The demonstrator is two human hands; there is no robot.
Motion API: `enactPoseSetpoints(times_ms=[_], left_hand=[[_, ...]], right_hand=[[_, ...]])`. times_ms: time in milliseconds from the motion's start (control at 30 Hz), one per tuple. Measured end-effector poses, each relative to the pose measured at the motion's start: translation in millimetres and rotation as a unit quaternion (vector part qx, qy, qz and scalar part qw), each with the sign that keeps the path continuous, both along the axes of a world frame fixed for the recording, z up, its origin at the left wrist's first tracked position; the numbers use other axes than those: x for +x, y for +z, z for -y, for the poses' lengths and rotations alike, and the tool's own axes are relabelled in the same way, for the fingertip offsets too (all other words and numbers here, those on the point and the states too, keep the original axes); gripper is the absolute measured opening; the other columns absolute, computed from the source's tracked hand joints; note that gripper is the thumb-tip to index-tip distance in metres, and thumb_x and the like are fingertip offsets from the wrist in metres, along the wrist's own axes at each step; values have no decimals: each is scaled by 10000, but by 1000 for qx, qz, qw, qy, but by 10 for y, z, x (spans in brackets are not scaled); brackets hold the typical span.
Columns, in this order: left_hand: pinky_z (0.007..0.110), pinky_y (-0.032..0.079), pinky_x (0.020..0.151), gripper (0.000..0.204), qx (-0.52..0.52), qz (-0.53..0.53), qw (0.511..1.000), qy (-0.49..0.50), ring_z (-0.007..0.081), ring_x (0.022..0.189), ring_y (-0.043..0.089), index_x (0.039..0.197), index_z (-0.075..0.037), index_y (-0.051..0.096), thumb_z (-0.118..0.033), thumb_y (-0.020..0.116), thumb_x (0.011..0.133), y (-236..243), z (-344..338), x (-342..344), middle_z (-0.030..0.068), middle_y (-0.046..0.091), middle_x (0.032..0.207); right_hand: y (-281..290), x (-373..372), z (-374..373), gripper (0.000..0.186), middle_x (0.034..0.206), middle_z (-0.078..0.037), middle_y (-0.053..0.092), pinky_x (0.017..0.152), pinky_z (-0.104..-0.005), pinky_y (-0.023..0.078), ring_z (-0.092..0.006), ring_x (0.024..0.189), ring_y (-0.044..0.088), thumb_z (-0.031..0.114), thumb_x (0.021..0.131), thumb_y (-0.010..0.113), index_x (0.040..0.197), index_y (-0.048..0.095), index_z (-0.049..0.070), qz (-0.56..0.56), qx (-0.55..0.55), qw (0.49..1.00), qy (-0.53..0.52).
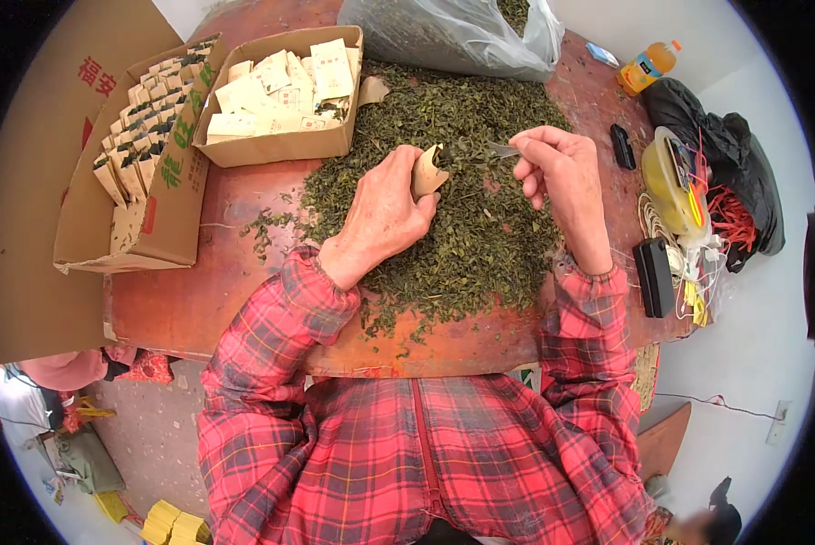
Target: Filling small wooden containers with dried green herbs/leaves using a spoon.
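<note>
Paper packet (425,178) in mind, cradled in our left hand (382,207) above the middle of the leaf heap, we weigh the risks from the largest thing down. Our red-brown desk (167,304) carries the broad leaf heap (480,263), whose loose fringe reaches toward our side; our plaid sleeves (280,313) lie across the front edge and could sweep leaves to the floor (144,409) if we drag a forearm. At the left, the tall cardboard box (167,236) holds rows of upright packets, and a knock could tip some over. Behind the heap, the clear plastic bag (426,36) gapes toward the right; if it slumped, leaves would probably spill. Packets lie jumbled in the shallow carton (280,148), so a jolt might slide one over its rim. Our left hand curls around the paper packet, its mouth facing up and rightward with something dark showing there; squeezing hard may crease the paper, and tipping it further could shed the contents. Our right hand (562,173) pinches a thin translucent piece (501,149) between thumb and fingers, near the mouth but apart from it; we cannot tell what it is, but so slight a grip could let it slip among the leaves.
</note>
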State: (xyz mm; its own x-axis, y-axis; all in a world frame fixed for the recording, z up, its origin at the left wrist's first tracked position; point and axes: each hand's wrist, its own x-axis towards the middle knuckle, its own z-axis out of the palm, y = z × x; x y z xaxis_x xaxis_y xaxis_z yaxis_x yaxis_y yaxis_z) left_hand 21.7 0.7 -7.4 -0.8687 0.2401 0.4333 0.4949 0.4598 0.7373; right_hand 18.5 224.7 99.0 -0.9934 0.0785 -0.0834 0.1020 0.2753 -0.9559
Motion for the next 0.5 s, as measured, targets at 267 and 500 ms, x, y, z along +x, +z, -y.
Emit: enactPoseSetpoints(times_ms=[267, 500], left_hand=[[483, 509, 721, 421, 18, -12, 1000, -3, 439, 839, 643, 1139, -4, 516, -71, 776, 814, 23, -10, 13, 220, 632, 926], [476, 513, 724, 415, 29, 5, 1000, 0, 436, 844, 648, 1137, 2, 526, -64, 778, 813, 47, -18, 19, 221, 641, 942]], right_hand=[[126, 40, 249, 182, 669, -28, 675, 395, -211, 407, -53, 476, 567, 134, 960, 638, 981, 752, -7, -17, 111, 994, 3], [34, 92, 312, 155, 636, -85, 696, 483, -304, 487, -131, 519, 657, 92, 947, 636, 939, 757, -4, -237, 296, 925, 43]])
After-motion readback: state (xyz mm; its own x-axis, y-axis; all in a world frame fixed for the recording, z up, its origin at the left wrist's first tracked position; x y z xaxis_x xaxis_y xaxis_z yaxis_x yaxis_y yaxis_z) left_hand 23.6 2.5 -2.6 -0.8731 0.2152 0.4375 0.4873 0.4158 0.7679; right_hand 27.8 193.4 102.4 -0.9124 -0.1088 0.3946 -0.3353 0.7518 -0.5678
